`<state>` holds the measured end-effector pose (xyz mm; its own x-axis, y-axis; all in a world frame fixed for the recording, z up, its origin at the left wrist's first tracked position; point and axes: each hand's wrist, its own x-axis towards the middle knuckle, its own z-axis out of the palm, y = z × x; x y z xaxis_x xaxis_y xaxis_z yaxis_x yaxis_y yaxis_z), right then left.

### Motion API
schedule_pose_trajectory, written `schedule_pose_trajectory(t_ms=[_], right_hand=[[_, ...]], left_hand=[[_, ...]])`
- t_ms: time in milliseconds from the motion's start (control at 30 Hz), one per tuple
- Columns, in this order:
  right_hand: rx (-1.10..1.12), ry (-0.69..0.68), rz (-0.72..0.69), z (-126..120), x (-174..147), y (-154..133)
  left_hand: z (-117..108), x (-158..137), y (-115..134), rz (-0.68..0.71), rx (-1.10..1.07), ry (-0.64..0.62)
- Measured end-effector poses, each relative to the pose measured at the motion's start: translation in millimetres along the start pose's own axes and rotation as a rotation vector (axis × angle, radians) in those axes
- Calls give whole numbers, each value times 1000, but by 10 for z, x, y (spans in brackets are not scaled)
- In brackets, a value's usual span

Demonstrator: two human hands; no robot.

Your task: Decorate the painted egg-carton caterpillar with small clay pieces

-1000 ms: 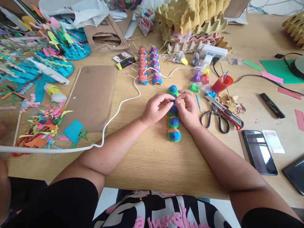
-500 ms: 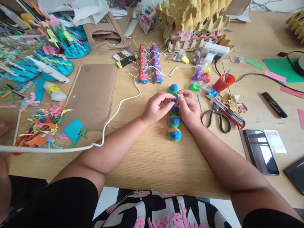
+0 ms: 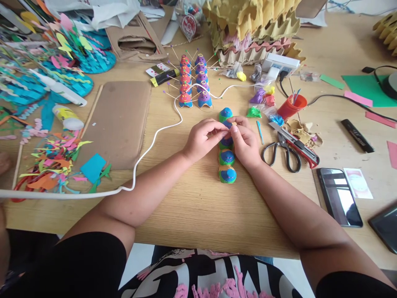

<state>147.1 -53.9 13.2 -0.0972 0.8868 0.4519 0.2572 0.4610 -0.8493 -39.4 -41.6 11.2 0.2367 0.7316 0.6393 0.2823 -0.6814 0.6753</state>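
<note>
A row of blue and green painted egg-carton cups (image 3: 227,174) runs away from me on the table, with small faces on the nearer cups. Over its middle, my left hand (image 3: 204,137) and my right hand (image 3: 245,140) meet with fingertips pinched together. Whatever sits between the fingertips is too small or hidden to make out. The hands cover part of the middle cups. Farther back stand a red egg-carton row (image 3: 185,82) and a purple egg-carton row (image 3: 202,80), with thin sticks poking out.
Right of my hands lie scissors (image 3: 281,153), a utility knife (image 3: 296,145), a red cup (image 3: 292,106) and a phone (image 3: 339,197). A white cable (image 3: 151,142) crosses the left side near cardboard (image 3: 116,124) and paper scraps (image 3: 58,161). Egg trays (image 3: 251,33) are stacked behind.
The fingertips of both hands have drawn closer together over the row. The whole view has shifted slightly; the cups stay in place.
</note>
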Motion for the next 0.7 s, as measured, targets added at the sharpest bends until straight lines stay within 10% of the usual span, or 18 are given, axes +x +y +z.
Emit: schedule_pose_trajectory(t_ms=[700], right_hand=[[-13,200,-51,-11,10,125]], left_hand=[[-20,-2,-60,-25,-52,107]])
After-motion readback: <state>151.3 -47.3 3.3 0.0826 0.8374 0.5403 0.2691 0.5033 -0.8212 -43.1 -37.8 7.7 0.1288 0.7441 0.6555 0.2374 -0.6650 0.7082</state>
